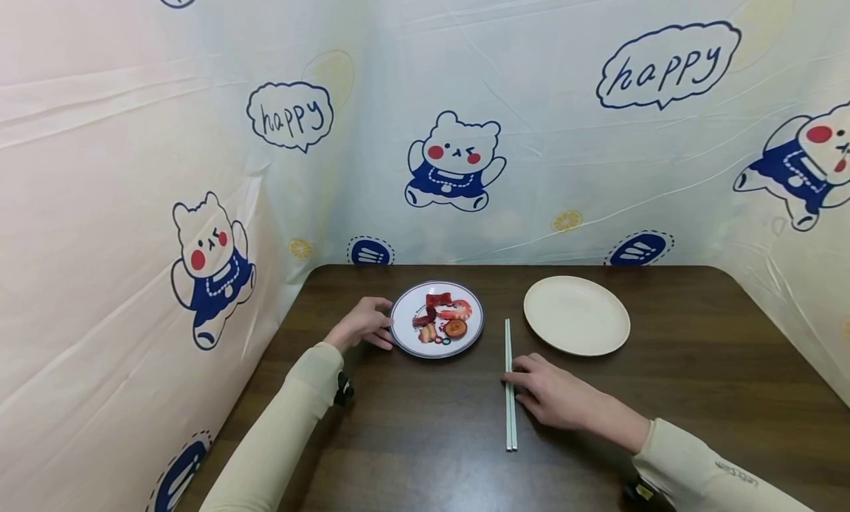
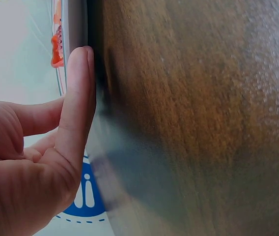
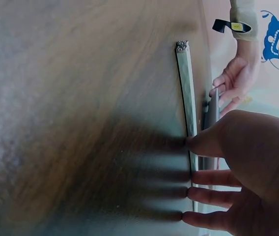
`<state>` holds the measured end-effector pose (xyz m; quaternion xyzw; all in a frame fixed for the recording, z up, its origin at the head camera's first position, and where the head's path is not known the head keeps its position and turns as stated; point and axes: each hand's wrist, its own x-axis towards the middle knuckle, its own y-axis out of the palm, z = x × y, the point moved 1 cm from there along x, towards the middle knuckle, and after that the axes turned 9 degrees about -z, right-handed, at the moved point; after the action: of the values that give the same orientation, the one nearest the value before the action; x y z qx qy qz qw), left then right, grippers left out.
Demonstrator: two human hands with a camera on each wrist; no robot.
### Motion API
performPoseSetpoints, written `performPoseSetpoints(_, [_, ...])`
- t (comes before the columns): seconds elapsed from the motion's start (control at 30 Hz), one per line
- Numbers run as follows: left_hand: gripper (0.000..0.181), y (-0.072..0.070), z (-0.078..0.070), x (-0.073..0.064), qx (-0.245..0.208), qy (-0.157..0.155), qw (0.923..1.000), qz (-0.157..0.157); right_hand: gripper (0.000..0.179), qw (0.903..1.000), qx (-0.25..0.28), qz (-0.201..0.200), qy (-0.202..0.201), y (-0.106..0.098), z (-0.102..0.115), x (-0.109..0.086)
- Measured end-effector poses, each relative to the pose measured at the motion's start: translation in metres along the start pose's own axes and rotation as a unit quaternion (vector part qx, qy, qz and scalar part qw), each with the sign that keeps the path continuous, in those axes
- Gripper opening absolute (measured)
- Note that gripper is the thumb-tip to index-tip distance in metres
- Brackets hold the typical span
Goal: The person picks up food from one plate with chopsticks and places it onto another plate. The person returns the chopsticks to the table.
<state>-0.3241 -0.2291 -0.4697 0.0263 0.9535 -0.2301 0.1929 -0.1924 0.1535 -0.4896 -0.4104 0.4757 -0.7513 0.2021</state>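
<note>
My left hand (image 1: pixel 367 324) grips the left rim of a small white plate (image 1: pixel 402 313) with a dark blue edge. In the left wrist view one finger lies along the plate's side (image 2: pixel 75 24), low by the table. Red, orange and brown food-like pieces (image 1: pixel 455 328) are on that plate; real or printed, I cannot tell. My right hand (image 1: pixel 564 394) touches a pair of pale green chopsticks (image 1: pixel 510 427) lying side by side on the table. In the right wrist view its thumb and fingers are nearly straight, the tips at the chopsticks (image 3: pixel 186 83).
A larger cream plate (image 1: pixel 576 316) stands right of the chopsticks. The dark wooden table (image 1: pixel 425 431) ends at the back against a hanging cloth (image 1: pixel 531 165) printed with bears, which also closes off both sides.
</note>
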Motion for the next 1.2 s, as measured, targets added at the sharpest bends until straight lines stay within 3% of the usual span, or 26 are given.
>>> performPoseSetpoints(0.17, [0.053,0.0002,0.0001,0.0011,0.001,-0.001,1.0,0.0,0.036,0.9998,0.005,-0.01,-0.018,0.0008,-0.0017,0.0018])
performPoseSetpoints(0.47, [0.054,-0.0006,-0.0026,-0.0011,0.002,0.001,1.0,-0.001,0.042,0.9996,-0.004,0.022,0.019,0.0019,0.0038,-0.0012])
performPoseSetpoints(1.2, [0.054,-0.0012,-0.0007,-0.0011,-0.007,-0.001,0.9999,0.007,0.036,0.9992,-0.033,0.024,0.008,0.0021,0.0081,-0.0035])
